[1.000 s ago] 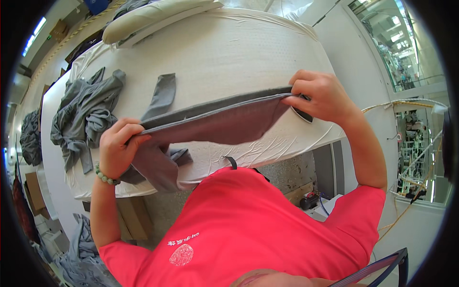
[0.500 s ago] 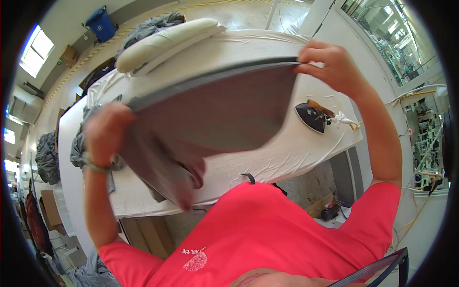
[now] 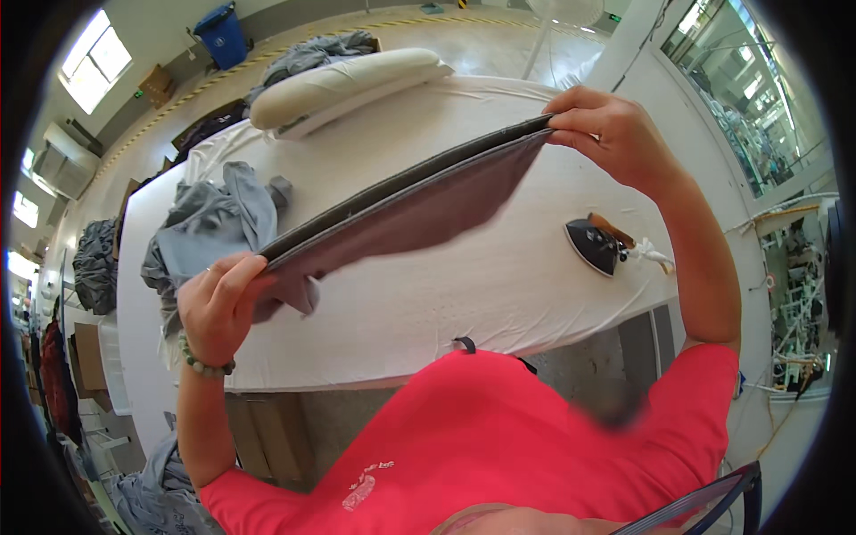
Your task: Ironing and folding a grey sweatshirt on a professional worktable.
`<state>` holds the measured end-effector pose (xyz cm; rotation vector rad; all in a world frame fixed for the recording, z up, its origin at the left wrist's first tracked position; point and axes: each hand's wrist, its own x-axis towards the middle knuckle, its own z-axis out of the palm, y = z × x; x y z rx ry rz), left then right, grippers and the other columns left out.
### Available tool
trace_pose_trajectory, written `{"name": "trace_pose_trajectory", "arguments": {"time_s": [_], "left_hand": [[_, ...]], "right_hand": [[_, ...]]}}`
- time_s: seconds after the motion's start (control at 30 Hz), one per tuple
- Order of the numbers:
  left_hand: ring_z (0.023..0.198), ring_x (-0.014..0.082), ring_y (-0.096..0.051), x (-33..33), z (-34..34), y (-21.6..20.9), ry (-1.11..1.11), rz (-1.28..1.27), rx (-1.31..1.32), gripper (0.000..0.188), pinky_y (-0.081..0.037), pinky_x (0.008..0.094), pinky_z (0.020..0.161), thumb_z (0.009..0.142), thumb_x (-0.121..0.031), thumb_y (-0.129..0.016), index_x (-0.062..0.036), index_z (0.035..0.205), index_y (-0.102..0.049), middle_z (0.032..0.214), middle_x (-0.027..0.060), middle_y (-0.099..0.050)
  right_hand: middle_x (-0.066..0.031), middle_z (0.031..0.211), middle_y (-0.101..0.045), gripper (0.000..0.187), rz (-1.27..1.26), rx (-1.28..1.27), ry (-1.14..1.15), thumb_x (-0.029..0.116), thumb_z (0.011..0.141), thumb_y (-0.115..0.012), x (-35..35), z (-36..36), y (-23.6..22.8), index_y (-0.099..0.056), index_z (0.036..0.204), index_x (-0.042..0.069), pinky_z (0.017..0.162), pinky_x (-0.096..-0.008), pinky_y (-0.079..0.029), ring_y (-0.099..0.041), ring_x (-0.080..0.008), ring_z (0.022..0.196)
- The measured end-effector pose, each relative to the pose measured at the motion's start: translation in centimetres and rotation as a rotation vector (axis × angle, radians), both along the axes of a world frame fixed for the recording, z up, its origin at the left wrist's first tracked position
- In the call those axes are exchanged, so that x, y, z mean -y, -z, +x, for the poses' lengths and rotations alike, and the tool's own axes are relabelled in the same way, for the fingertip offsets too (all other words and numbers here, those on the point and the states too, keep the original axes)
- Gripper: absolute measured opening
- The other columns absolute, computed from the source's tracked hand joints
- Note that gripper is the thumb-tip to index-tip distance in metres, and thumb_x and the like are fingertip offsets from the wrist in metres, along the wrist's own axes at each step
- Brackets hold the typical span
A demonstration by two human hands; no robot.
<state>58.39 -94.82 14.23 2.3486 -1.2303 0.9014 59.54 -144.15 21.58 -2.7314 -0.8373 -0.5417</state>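
L hand (image 3: 217,305) & R hand (image 3: 615,134): fingers pinched closed on opp. ends of grey cloth (image 3: 428,205); top edge taut btwn them, rest hanging below fingertips, over white table (image 3: 446,308). Iron (image 3: 594,246) on table, body side of R fingers, apart. Grey pile (image 3: 218,216) just beyond L fingers.

One held garment (image 3: 419,209), one iron (image 3: 592,246), one white-covered table (image 3: 419,308), one padded board (image 3: 343,87), one bracelet (image 3: 205,366), one blue bin (image 3: 223,40).

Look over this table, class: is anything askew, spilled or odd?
Nothing looks spilled. The white cloth is wrinkled along the near edge, and the grey clothes at left lie crumpled, untidy against its smoother middle.
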Motion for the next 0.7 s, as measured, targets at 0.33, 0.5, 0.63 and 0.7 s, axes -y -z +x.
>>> {"name": "trace_pose_trajectory", "arguments": {"time_s": [0.33,0.5,0.63,0.7], "left_hand": [[0.076,0.0298,-0.071,4.4,-0.4,11.2,-0.028,-0.147,-0.568,0.022,-0.056,0.0369,0.066,0.081,-0.008,-0.084,-0.0061,0.1,-0.073,0.091,0.0114,-0.074],[0.071,0.0274,-0.069,7.0,1.8,11.2,-0.132,-0.054,-0.244,0.021,-0.055,0.0359,0.062,0.083,-0.011,-0.083,-0.0082,0.1,-0.072,0.093,0.0072,-0.071],[0.069,0.0243,-0.068,10.6,-0.4,12.9,-0.191,-0.06,-0.146,0.02,-0.054,0.0341,0.06,0.084,-0.013,-0.082,-0.01,0.1,-0.071,0.097,0.0046,-0.068],[0.069,0.0231,-0.068,13.1,-2.5,15.4,-0.215,-0.053,-0.16,0.02,-0.053,0.0334,0.059,0.084,-0.014,-0.082,-0.0108,0.1,-0.07,0.098,0.0037,-0.068]], "right_hand": [[-0.008,0.1,-0.074,0.008,0.144,-0.567,0.165,0.007,0.087,-0.078,3.0,-2.1,8.7,-0.076,0.09,-0.001,0.076,-0.0303,-0.054,-0.068,-0.0197,0.083],[-0.008,0.1,-0.074,0.01,0.132,-0.351,0.066,0.01,0.088,-0.077,4.3,4.0,15.9,-0.072,0.087,0.001,0.076,-0.0322,-0.055,-0.07,-0.0221,0.085],[-0.0058,0.1,-0.074,0.009,0.133,-0.003,-0.002,0.011,0.089,-0.076,5.9,6.4,18.6,-0.07,0.09,0.004,0.076,-0.0333,-0.055,-0.07,-0.0267,0.085],[-0.0047,0.1,-0.073,0.007,0.14,0.075,0.005,0.011,0.089,-0.075,7.4,6.5,20.7,-0.07,0.091,0.007,0.076,-0.0339,-0.056,-0.07,-0.0273,0.086]]}}
